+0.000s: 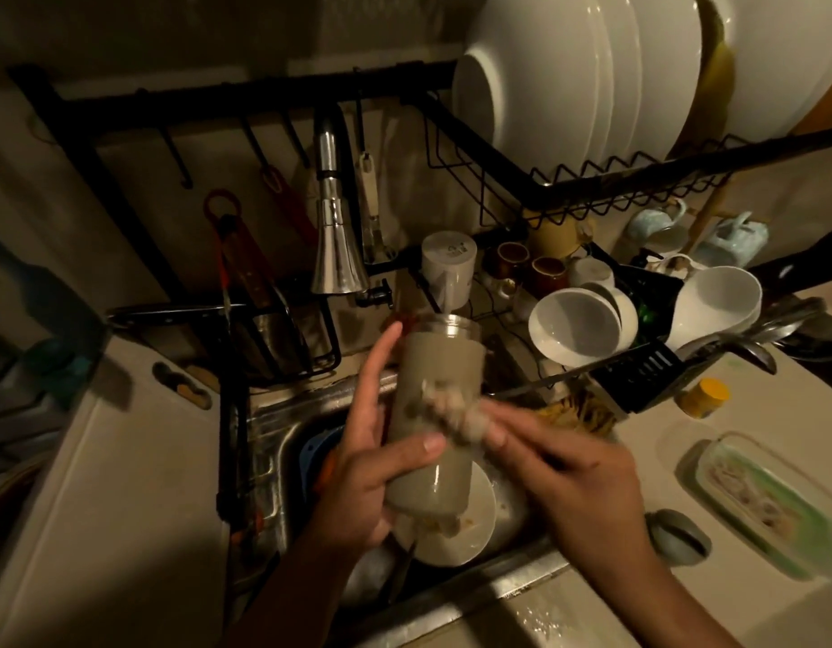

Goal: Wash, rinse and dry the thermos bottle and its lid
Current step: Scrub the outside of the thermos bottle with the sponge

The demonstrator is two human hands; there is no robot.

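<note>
Thermos bottle [439,399] soaped over sink [283,441].
Gripped in left hand [372,479], forefinger straight; rubbed by blurred right hand [568,474], fingers' spread unclear, foam beneath; no legible writing.

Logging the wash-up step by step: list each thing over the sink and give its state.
Beige cylindrical thermos bottle: lidless, tilted, held over the sink.
Left hand: grips the bottle's lower part, index finger straight.
Right hand: blurred, rubs a soapy scrubbing pad on the bottle.
Chrome tap: no water visible.
White plate in the steel sink: dirty.
White bowls in the rack: tipped on their sides.
</note>
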